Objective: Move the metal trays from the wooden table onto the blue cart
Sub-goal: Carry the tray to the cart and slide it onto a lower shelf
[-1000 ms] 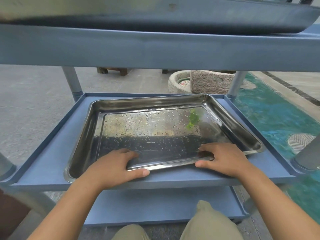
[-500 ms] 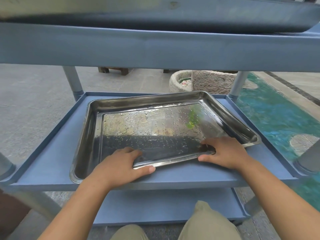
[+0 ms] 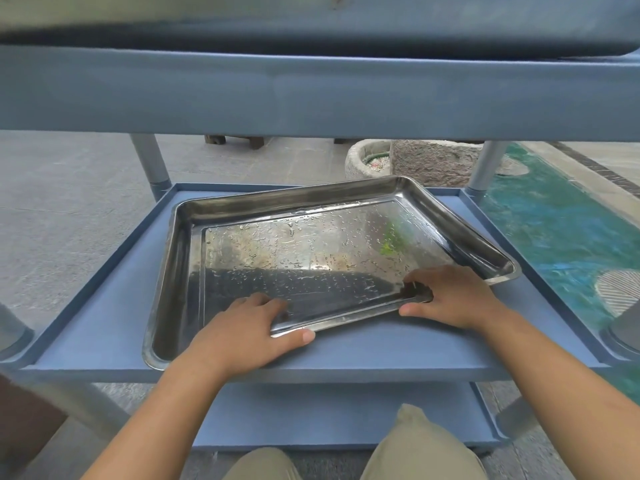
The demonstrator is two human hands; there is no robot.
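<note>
A wet, shiny metal tray (image 3: 311, 216) lies on the middle shelf of the blue cart (image 3: 104, 306), turned a little so its right end points away from me. A small green scrap sits on its floor near the right side. My left hand (image 3: 242, 332) grips the tray's near rim, fingers inside and thumb under the edge. My right hand (image 3: 450, 296) holds the same rim further right. Another metal tray (image 3: 311, 26) rests on the cart's top shelf, seen only from its side.
The cart's top shelf (image 3: 311, 95) hangs low across the view. Grey posts (image 3: 149, 161) stand at the shelf corners. A bottom shelf (image 3: 329, 417) lies below, near my knees. Behind the cart are stone pots (image 3: 408, 161) and a pond (image 3: 561, 230) at the right.
Both hands have pushed the tray further onto the middle shelf and turned it anticlockwise, so its right end now sits further back.
</note>
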